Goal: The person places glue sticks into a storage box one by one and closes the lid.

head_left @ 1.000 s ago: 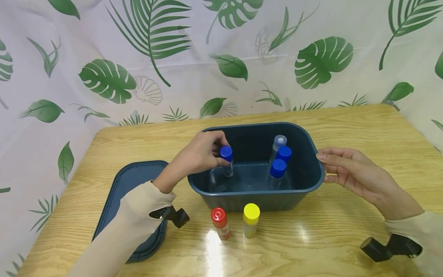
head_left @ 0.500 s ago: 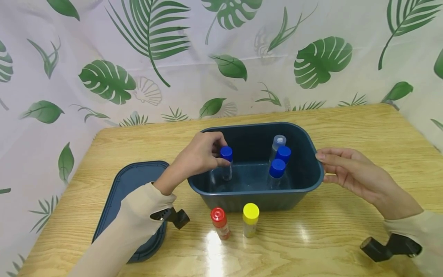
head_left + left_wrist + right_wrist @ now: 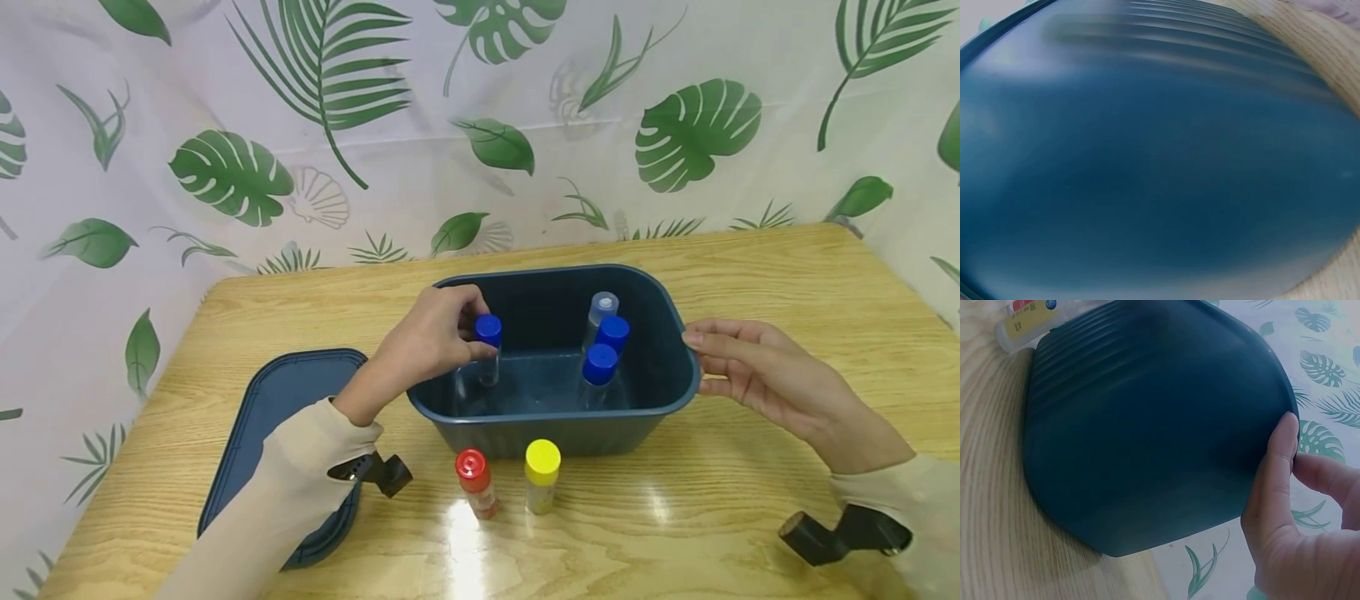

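Observation:
A dark blue bin (image 3: 540,437) stands on the table. My left hand (image 3: 429,332) reaches over its left rim and holds a clear bottle with a blue cap (image 3: 488,330) by the cap, upright inside the bin. I cannot tell whether that bottle touches the bin's floor. My right hand (image 3: 765,375) pinches the bin's right rim, as the hand (image 3: 1291,512) in the right wrist view shows too. At the bin's right end stand two more blue-capped bottles (image 3: 600,365) and a bottle with a clear top (image 3: 603,310). The bin's wall (image 3: 1160,156) fills the left wrist view, hiding the left hand there.
In front of the bin stand a red-capped bottle (image 3: 476,483) and a yellow-capped bottle (image 3: 542,477). A dark blue lid (image 3: 292,387) lies left of the bin, partly under my left forearm. A leaf-patterned cloth (image 3: 420,125) hangs behind the table.
Almost nothing: the blue-capped bottle in my left hand shifts very slightly within the bin. My right hand keeps its place on the rim.

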{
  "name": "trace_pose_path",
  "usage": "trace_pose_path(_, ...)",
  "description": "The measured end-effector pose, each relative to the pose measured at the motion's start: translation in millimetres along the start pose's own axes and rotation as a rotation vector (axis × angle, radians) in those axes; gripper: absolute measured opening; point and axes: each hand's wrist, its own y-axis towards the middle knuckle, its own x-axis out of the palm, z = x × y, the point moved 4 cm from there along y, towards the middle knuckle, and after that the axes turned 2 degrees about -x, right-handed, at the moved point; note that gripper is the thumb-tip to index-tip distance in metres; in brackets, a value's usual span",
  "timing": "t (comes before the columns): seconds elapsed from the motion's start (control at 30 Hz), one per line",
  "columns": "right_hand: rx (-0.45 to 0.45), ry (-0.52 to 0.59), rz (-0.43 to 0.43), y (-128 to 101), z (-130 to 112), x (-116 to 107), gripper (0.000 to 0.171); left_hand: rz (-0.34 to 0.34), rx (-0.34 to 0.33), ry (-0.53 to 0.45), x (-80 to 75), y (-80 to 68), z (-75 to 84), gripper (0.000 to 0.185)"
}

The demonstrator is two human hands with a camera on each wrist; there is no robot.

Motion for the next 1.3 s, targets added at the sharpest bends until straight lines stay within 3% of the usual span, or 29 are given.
trace_pose_path(0.33,0.002,0.005,0.006,0.4,0.6,-0.3,0.037,0.018,-0.016,0.03,0.8,0.8,-2.0,0.032)
trace_pose_path(0.77,0.0,0.001,0.009,1.3,0.2,0.0,0.037,0.076,-0.036,0.056,-1.1,-0.6,-1.7,0.048)
trace_pose_path(1.1,0.001,-0.017,0.021,0.9,0.2,-1.4,0.037,0.118,0.001,0.02,-3.9,-2.6,-1.1,0.046)
trace_pose_path(1.3,-0.002,-0.022,0.018,0.6,0.1,-1.5,0.037,0.194,0.045,-0.042,-19.3,-16.4,-2.0,0.041)
